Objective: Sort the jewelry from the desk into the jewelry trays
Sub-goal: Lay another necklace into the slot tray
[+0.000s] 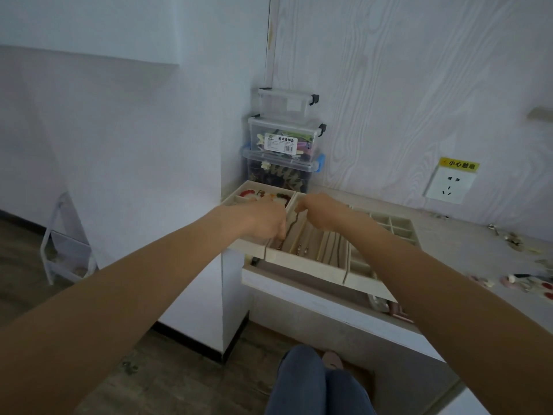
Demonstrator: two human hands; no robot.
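Three cream jewelry trays sit side by side at the desk's left end: a left tray (pixel 239 196) with colourful pieces, a middle tray (pixel 302 263) with long slots holding chains, and a right tray (pixel 398 227) of small square cells. My left hand (pixel 263 220) and my right hand (pixel 324 212) hover over the middle tray's left slot. A thin dark necklace (pixel 291 226) stretches between them; my right fingertips pinch its far end and my left fingers pinch its near end. Loose jewelry (pixel 514 241) lies scattered on the desk at the right.
Three clear lidded storage boxes (pixel 284 139) are stacked in the corner behind the trays. A drawer (pixel 299 284) stands pulled out under the trays. More small pieces (pixel 538 284) lie near the desk's right edge. A white rack (pixel 65 244) stands on the floor at left.
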